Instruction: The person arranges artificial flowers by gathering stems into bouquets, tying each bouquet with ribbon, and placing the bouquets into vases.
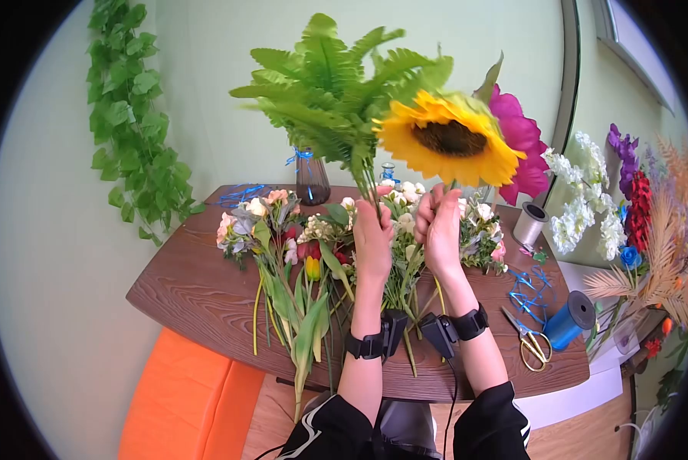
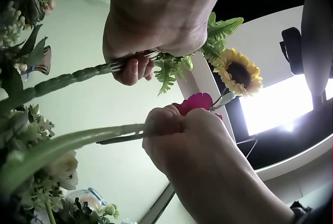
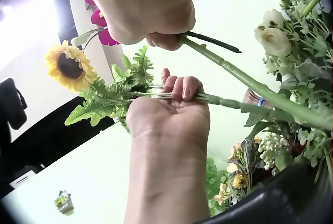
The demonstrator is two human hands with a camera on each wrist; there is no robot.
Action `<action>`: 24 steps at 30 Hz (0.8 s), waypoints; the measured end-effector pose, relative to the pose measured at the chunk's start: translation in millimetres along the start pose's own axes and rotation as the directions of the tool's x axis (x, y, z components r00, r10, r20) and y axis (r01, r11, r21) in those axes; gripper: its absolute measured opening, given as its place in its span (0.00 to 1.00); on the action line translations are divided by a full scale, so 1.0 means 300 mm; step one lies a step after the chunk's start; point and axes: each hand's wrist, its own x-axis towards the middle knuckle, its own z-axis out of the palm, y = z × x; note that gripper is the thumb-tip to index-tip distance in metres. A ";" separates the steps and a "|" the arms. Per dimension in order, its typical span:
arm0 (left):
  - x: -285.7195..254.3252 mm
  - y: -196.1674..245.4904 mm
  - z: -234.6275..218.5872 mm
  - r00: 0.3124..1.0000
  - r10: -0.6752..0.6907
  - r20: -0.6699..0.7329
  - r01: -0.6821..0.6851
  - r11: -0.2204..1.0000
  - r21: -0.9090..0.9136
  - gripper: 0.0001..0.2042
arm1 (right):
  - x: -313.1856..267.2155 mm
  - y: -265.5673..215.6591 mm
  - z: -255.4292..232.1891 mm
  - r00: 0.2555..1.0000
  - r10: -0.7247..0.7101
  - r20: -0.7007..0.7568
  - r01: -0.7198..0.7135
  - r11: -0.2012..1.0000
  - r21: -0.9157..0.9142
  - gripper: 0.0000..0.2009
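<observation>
My left hand (image 1: 373,241) grips the stems of a green artificial fern bunch (image 1: 325,96), fronds upward, above the table. Beside it, my right hand (image 1: 441,234) holds a yellow sunflower (image 1: 451,138) with a dark center and a magenta flower (image 1: 519,138) behind it. In the right wrist view, a thick green sunflower stem (image 3: 234,70) and a thin dark stem (image 3: 216,41) come out below the right fist. The fern's jointed stem (image 2: 73,78) runs down from my left fingers in the left wrist view. The two bunches are held side by side, hands apart.
Tulips (image 1: 312,268) and pale roses (image 1: 256,207) lie across the brown table (image 1: 191,284). A dark glass vase (image 1: 312,180) stands at the back. Scissors (image 1: 528,337), a blue ribbon spool (image 1: 570,320) and a white spool (image 1: 529,224) sit at right. An orange seat (image 1: 175,391) is at left.
</observation>
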 end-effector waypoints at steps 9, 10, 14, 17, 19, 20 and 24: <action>-0.006 -0.028 0.005 0.993 0.121 0.000 -0.117 0.962 0.247 0.17 | -0.032 -0.015 0.068 0.991 0.123 0.043 -0.117 0.987 -0.114 0.10; -0.004 -0.025 0.006 0.987 0.158 -0.002 -0.150 0.939 0.309 0.16 | -0.031 0.000 0.069 0.995 0.101 0.008 -0.100 0.991 -0.085 0.11; -0.010 -0.023 0.018 0.972 0.235 -0.001 -0.212 0.879 0.427 0.12 | -0.021 0.051 0.047 0.988 -0.148 -0.038 0.117 0.895 -0.431 0.13; -0.006 -0.037 0.031 0.956 0.293 -0.003 -0.268 0.877 0.400 0.10 | -0.043 0.010 0.074 0.960 -0.272 -0.068 0.186 0.800 -0.570 0.13; -0.005 -0.045 0.030 0.958 0.285 0.005 -0.265 0.883 0.388 0.09 | -0.035 0.023 0.063 0.956 -0.290 -0.052 0.192 0.747 -0.636 0.13; -0.005 -0.047 0.023 0.966 0.257 0.014 -0.242 0.887 0.393 0.09 | -0.032 0.020 0.063 0.953 -0.298 -0.043 0.195 0.719 -0.667 0.12; 0.001 -0.058 0.021 0.949 0.313 0.037 -0.302 0.873 0.383 0.08 | -0.030 0.011 0.059 0.952 -0.298 -0.073 0.190 0.760 -0.621 0.12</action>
